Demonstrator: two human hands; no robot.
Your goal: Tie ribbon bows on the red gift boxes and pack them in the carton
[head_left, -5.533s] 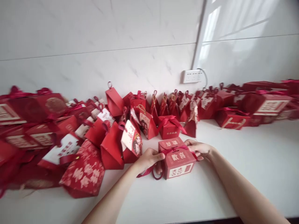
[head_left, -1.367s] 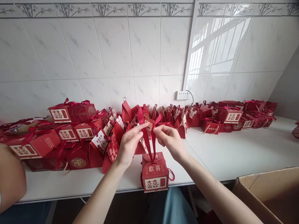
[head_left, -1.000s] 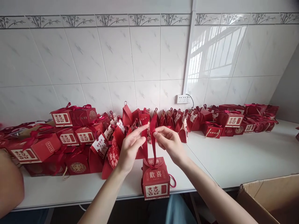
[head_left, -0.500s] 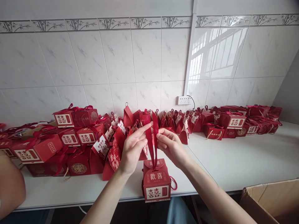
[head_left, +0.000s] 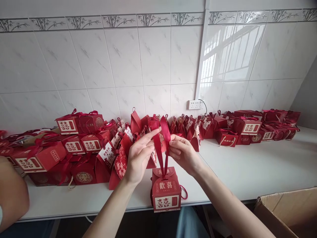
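While a red cardboard gift box (head_left: 166,191) is standing at the near edge of the white table (head_left: 247,168), its cream-labelled end is facing near and its lettered top is facing up. Its long axis is seemingly running from near to far, though foreshortening is making this hard to judge. A crimson satin ribbon (head_left: 166,131) is rising from the box's top, its two strands spreading upward in a narrow V. The right hand (head_left: 184,152) is pinching the right strand between thumb and fingertips. The left hand (head_left: 140,155), apart from it, is pointing its index finger against the left strand; whether it is gripping, one cannot tell. A twisted red cord loop (head_left: 185,192) is curving out at the box's right. Ribbon-tied red boxes (head_left: 39,155) are lying stacked at left.
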